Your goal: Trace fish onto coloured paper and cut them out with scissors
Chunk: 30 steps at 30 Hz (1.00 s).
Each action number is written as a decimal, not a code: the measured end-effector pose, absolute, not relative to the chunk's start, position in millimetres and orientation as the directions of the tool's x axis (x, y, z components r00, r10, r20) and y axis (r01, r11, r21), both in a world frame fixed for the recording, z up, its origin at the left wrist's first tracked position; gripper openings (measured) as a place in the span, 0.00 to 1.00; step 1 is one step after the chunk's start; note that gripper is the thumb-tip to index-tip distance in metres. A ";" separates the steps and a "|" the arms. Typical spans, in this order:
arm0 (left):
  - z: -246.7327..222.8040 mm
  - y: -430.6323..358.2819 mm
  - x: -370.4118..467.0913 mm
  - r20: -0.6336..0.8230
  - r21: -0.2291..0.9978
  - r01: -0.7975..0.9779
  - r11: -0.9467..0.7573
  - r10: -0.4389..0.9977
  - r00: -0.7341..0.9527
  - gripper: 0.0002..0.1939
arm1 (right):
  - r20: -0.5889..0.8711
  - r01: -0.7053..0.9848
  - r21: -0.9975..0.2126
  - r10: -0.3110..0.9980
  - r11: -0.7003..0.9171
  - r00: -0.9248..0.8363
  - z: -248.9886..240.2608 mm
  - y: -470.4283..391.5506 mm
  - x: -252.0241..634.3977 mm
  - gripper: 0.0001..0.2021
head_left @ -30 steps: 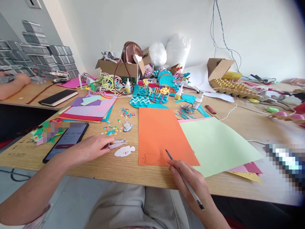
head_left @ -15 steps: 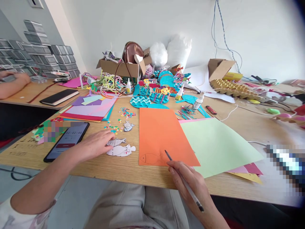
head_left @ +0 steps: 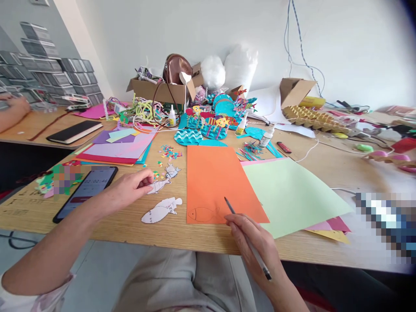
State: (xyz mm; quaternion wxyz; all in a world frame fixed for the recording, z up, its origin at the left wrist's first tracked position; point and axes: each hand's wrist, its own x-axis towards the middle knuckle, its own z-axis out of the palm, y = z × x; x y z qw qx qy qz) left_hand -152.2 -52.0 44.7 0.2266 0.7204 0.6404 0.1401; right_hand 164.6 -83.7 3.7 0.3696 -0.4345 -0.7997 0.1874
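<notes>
My right hand (head_left: pixel 250 242) grips a grey pencil (head_left: pixel 248 239), its tip just over the orange sheet (head_left: pixel 214 173). A fish outline (head_left: pixel 203 214) is drawn near that sheet's lower edge. My left hand (head_left: pixel 134 186) has its fingers pinched at the near end of a small paper fish cutout (head_left: pixel 160 186). Another fish cutout (head_left: pixel 173 170), with a drawn face, lies just beyond it. Closer to the table edge rests a larger white fish cutout (head_left: pixel 160 210) with some print on it.
A phone (head_left: pixel 86 193) lies left of my left forearm. Pale green paper (head_left: pixel 292 190) sits right of the orange sheet. Coloured sheets (head_left: pixel 121 147), confetti (head_left: pixel 170 151), glue bottles (head_left: pixel 267 136) and blue paper crafts (head_left: pixel 188 137) lie further back. A co-worker's hand (head_left: pixel 17 106) shows far left.
My left hand has moved the small fish cutout away from me, off the larger white one, which now lies separate and turned. My right hand still holds the pencil over the orange sheet.
</notes>
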 end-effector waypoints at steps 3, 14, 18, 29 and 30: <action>51.7 -58.7 -129.1 -0.070 0.657 0.748 -0.097 0.980 0.188 0.08 | 0.449 0.532 -0.681 0.861 0.503 -0.239 7.2 -82.0 156.6 0.09; 36.1 -69.1 -28.3 0.020 0.803 0.557 -0.212 0.943 0.331 0.02 | 0.239 0.308 -0.912 0.961 0.272 -0.140 5.3 -77.0 153.5 0.07; 29.2 -66.8 -23.1 0.103 0.789 0.548 -0.276 0.940 0.325 0.07 | 0.242 0.259 -0.936 0.970 0.238 -0.017 2.9 -64.8 173.7 0.06; 16.0 -65.1 -16.8 0.090 0.300 0.730 -0.615 0.779 0.620 0.16 | 0.246 0.565 -0.794 0.969 0.224 -0.039 -6.9 -46.6 213.2 0.07; 16.5 -64.1 -14.9 0.078 0.288 0.732 -0.618 0.777 0.625 0.16 | 0.234 0.563 -0.797 0.971 0.219 -0.047 -5.4 -47.5 210.0 0.07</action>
